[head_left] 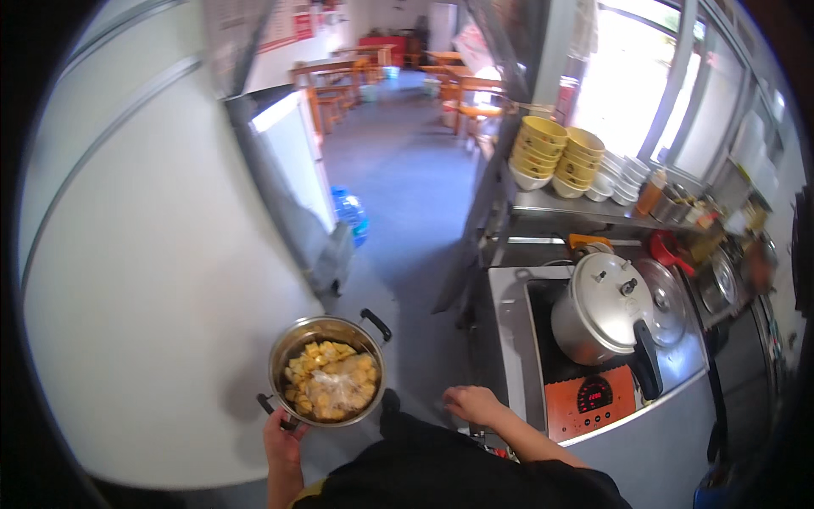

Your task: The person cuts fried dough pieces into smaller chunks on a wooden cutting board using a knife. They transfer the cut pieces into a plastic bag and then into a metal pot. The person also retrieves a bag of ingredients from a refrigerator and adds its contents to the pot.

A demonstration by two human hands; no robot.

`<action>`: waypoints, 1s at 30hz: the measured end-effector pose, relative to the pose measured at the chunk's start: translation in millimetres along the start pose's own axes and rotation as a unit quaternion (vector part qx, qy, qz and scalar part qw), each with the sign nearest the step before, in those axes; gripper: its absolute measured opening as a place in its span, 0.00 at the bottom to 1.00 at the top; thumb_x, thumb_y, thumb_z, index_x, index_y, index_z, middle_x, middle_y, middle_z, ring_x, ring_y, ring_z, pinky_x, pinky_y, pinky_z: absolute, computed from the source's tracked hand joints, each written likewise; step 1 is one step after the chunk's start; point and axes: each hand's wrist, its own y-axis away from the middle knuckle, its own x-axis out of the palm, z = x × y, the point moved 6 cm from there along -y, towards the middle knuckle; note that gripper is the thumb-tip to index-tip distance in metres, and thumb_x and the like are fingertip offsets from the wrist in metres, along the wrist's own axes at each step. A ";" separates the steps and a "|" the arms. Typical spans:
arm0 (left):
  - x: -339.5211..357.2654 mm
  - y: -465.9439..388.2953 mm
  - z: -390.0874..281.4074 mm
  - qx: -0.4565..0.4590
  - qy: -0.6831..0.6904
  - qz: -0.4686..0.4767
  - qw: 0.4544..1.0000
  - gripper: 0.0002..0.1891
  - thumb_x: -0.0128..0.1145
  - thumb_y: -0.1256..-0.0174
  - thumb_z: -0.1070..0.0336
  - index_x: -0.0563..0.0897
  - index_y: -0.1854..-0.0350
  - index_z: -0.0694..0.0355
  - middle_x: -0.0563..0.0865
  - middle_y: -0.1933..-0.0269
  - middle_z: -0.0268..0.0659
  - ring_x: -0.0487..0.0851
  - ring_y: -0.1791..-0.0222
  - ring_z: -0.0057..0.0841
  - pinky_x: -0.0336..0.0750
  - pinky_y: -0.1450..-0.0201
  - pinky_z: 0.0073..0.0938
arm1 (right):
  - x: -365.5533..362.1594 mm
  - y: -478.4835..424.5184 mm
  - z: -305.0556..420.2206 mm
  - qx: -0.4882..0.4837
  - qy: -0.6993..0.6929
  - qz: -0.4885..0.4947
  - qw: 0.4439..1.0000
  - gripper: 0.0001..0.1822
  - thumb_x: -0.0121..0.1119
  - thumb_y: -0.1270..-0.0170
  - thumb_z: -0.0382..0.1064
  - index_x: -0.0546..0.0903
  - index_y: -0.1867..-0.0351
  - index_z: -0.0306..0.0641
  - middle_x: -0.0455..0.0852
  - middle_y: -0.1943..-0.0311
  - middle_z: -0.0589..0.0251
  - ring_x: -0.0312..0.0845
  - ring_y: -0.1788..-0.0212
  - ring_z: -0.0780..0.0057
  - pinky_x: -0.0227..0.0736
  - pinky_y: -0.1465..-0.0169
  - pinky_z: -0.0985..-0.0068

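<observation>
My left hand (284,439) grips one black side handle of a stainless steel pot (277,362), held out in front of me beside the white wall. Inside the pot lie yellow chunks of food (321,353), partly under a clear plastic bag (337,385) that holds more of them. The pot's other handle (376,325) sticks out on the far side, untouched. My right hand (472,404) hangs in the air left of the induction cooker (590,404), its fingers loosely curled; whether they are fully closed is hard to see. I see nothing in it.
On the lit cooker stands a pressure cooker (607,305), its black handle jutting towards me. Behind it, a shelf (559,205) bears stacked yellow bowls (540,149). Grey curtains (280,191) flank the doorway. A blue water bottle (350,216) stands on the floor (407,184).
</observation>
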 end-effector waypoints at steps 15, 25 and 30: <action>321.5 -381.7 -110.1 -0.019 -0.076 0.141 0.987 0.21 0.51 0.29 0.42 0.69 0.75 0.51 0.78 0.67 0.29 0.80 0.61 0.22 0.83 0.59 0.38 | -147.8 -402.0 -58.8 0.033 0.006 0.029 0.999 0.14 0.59 0.36 0.46 0.79 0.55 0.41 0.84 0.59 0.56 0.83 0.56 0.56 0.79 0.57 0.59; 622.7 -606.4 -105.8 -0.095 -0.103 0.238 0.961 0.20 0.52 0.29 0.42 0.70 0.74 0.50 0.77 0.69 0.26 0.80 0.62 0.23 0.81 0.58 0.40 | -251.4 -526.7 -218.6 0.258 -0.082 -0.020 0.962 0.14 0.56 0.36 0.47 0.79 0.55 0.43 0.84 0.57 0.56 0.82 0.55 0.55 0.78 0.53 0.59; 764.7 -698.7 -87.8 -0.115 -0.103 0.284 0.946 0.17 0.54 0.30 0.43 0.73 0.70 0.50 0.77 0.70 0.24 0.83 0.62 0.25 0.82 0.57 0.41 | -285.7 -559.2 -306.3 0.348 -0.136 -0.107 0.921 0.14 0.57 0.36 0.47 0.80 0.55 0.45 0.84 0.57 0.56 0.82 0.54 0.55 0.78 0.53 0.60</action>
